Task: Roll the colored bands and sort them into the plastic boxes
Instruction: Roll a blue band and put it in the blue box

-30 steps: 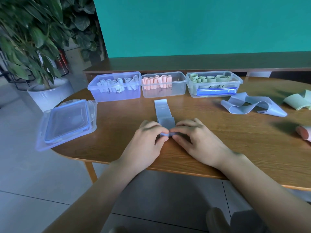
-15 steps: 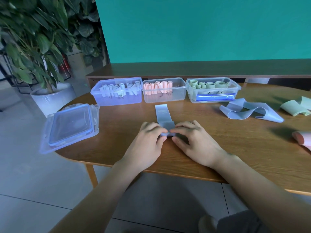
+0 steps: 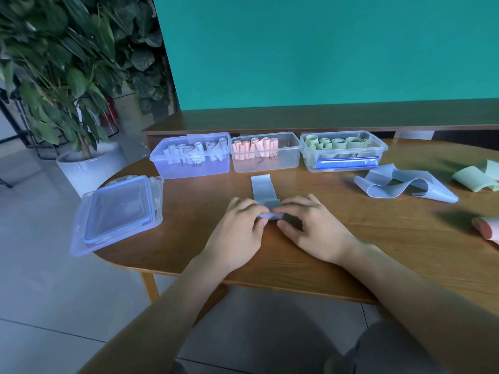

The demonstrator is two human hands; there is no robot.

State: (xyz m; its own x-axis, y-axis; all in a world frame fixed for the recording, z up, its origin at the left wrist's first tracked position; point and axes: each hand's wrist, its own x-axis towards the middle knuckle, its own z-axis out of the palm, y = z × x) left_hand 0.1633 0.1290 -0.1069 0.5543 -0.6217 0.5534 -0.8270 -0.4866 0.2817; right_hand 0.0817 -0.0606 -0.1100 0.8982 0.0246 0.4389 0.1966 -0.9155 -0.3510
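A grey-blue band (image 3: 262,188) lies flat on the wooden table (image 3: 378,238), its near end rolled up. My left hand (image 3: 239,230) and my right hand (image 3: 310,228) pinch that roll between fingertips and thumbs from either side. Behind it stand three clear plastic boxes: the left box (image 3: 193,166) holds blue-grey rolls, the middle box (image 3: 266,163) pink rolls, the right box (image 3: 343,153) green rolls.
A loose grey-blue band (image 3: 405,183) lies unrolled to the right, a green band (image 3: 478,179) beyond it, a pink band (image 3: 488,230) at the right edge. A clear lid (image 3: 118,211) overhangs the table's left edge. A potted plant (image 3: 89,168) stands on the floor at left.
The flat part of the band has grown shorter as the roll under my fingers moved a little toward the boxes. The camera has tilted slightly.
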